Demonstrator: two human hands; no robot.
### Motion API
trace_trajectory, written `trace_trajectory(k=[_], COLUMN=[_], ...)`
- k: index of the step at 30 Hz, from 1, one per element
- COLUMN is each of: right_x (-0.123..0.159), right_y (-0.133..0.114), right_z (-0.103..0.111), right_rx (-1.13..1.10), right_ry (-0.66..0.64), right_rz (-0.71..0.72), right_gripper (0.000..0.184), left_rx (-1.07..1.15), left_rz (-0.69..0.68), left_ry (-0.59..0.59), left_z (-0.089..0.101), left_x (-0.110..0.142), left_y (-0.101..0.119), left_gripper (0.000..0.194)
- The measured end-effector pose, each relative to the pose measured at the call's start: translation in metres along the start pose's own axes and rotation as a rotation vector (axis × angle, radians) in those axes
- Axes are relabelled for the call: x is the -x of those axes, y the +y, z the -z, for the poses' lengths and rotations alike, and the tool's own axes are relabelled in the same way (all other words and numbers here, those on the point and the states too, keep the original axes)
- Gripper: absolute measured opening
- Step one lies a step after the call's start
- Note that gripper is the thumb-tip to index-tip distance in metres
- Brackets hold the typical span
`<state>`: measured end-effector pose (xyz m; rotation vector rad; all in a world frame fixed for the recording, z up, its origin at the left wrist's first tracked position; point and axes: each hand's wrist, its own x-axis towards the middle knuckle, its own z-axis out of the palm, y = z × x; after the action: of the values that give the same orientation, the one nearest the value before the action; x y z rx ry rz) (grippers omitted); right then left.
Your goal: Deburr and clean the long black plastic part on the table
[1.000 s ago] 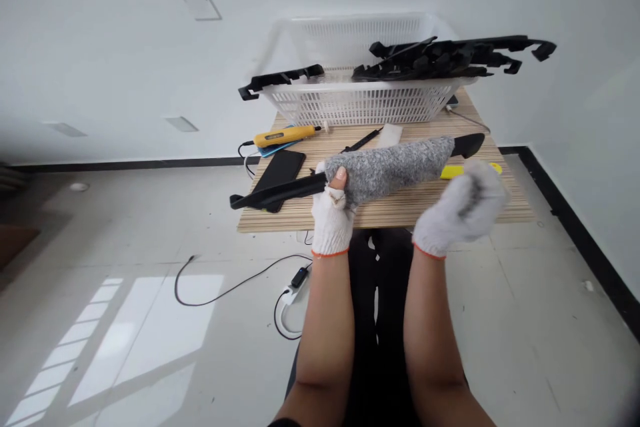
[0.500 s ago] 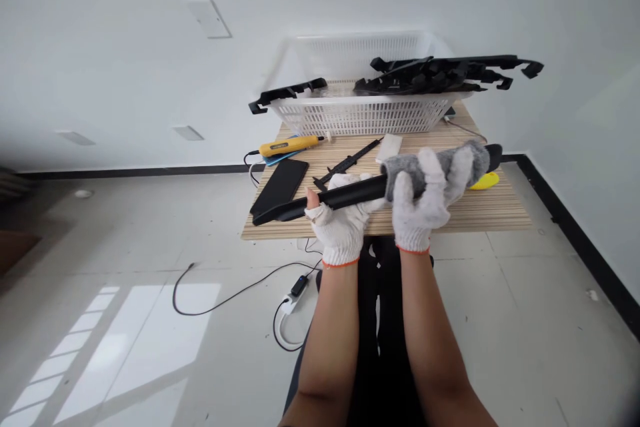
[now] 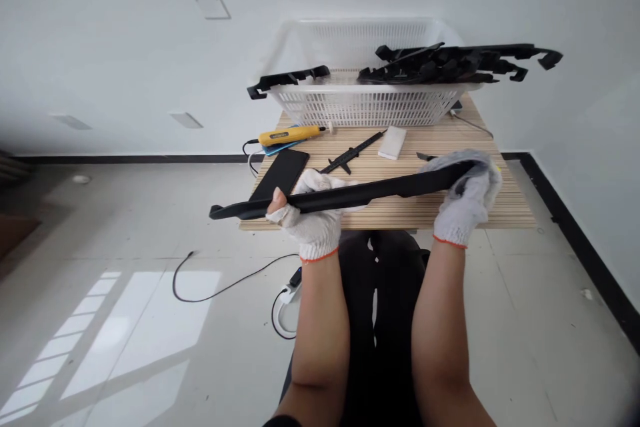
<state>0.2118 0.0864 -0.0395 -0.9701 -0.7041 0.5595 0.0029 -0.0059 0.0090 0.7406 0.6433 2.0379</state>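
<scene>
A long black plastic strip (image 3: 360,194) stretches across both my hands above the near edge of the table, its hooked end sticking out to the left. My left hand (image 3: 314,217), in a white knit glove with the thumb tip bare, is closed around its left part. At the strip's right end, my gloved right hand (image 3: 465,203) presses a grey cloth (image 3: 473,161) around it. The right hand is smeared by motion, and the cloth partly hides its fingers.
Behind stands a white plastic basket (image 3: 370,107) with several black strips (image 3: 440,65) jutting out. On the striped table (image 3: 400,213) lie a yellow corded tool (image 3: 290,135), a black phone-like slab (image 3: 283,177), a caliper (image 3: 355,152) and a white block (image 3: 393,143). Cables (image 3: 235,283) run over the floor.
My right hand and the cloth have slid rightward along the strip to its end, baring its middle. My left hand has shifted left with the strip.
</scene>
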Motion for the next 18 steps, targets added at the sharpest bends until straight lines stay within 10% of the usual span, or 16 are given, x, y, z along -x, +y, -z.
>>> trace_trajectory(k=[3, 10, 18], right_x=[-0.006, -0.006, -0.012], right_y=[0.002, -0.018, -0.015], right_z=[-0.002, 0.012, 0.031], right_rx=[-0.188, -0.332, -0.265], right_ry=[0.126, -0.202, -0.240], right_rz=[-0.041, -0.314, -0.158], right_gripper=[0.034, 0.049, 0.043], left_rx=[-0.013, -0.020, -0.040], left_rz=[-0.057, -0.047, -0.001], left_ry=[-0.015, 0.241, 0.350], left_z=[0.000, 0.010, 0.012], left_x=[-0.003, -0.008, -0.012], left_y=[0.002, 0.003, 0.011], left_gripper=[0.059, 0.037, 0.028])
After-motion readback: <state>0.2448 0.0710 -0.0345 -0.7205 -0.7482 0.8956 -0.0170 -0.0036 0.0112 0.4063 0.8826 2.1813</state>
